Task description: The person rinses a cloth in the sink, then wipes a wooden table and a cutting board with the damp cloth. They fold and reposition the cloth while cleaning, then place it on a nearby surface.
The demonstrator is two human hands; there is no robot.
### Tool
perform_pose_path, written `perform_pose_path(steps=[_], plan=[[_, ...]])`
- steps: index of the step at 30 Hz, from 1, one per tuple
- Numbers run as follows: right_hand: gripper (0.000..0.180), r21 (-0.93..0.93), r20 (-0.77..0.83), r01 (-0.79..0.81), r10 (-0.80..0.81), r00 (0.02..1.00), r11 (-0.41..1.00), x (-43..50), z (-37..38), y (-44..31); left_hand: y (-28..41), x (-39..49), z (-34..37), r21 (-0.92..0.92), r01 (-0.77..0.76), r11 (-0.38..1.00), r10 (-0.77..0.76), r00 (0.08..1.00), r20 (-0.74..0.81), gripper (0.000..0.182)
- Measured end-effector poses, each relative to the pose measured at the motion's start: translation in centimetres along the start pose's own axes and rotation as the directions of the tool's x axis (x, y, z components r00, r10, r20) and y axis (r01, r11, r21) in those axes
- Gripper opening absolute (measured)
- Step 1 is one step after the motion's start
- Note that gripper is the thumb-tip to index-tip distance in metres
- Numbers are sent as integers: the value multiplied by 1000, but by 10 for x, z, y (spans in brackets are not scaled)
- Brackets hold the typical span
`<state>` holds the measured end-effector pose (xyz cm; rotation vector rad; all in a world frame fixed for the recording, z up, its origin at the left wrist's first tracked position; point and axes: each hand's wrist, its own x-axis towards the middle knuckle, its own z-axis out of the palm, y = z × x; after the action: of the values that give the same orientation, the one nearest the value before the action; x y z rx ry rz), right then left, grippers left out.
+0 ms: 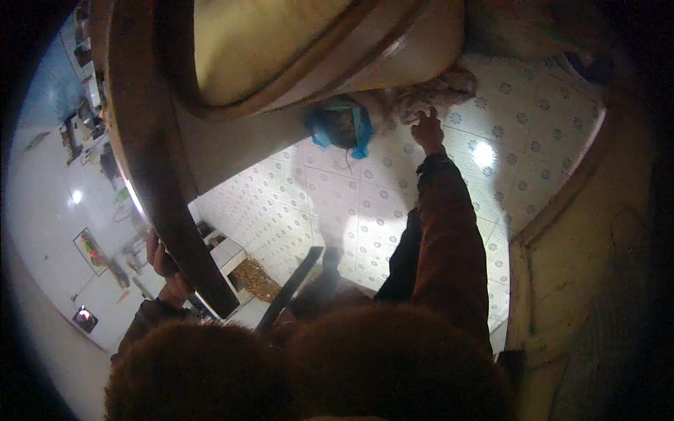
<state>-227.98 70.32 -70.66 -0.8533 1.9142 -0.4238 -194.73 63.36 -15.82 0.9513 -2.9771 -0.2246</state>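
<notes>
My right hand reaches out low over the flower-patterned tiled floor. Its fingertips meet the near edge of a crumpled pinkish-brown cloth or plastic; whether they grip it I cannot tell. To the left of that hand lies an open blue plastic bag with something greyish-brown inside, too dim to name. My left hand is wrapped around the edge of a dark, curved furniture panel, its fingers partly hidden by the panel.
A large brown furniture piece with a yellowish panel hangs over the bag. Another brown wooden piece borders the right side. Below left are a dark bar and a brown speckled surface. A framed picture shows beyond the panel.
</notes>
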Motion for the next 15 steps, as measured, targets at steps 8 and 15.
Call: perform_pose_path(steps=[8, 15], plan=[[62, -8, 112, 69, -68, 991, 998, 67, 36, 19, 13, 3, -10, 78, -7, 997, -1, 995, 103, 56], [54, 327, 63, 59, -84, 994, 943, 46, 17, 29, 8, 0, -6, 66, -3, 998, -5, 994, 112, 56]])
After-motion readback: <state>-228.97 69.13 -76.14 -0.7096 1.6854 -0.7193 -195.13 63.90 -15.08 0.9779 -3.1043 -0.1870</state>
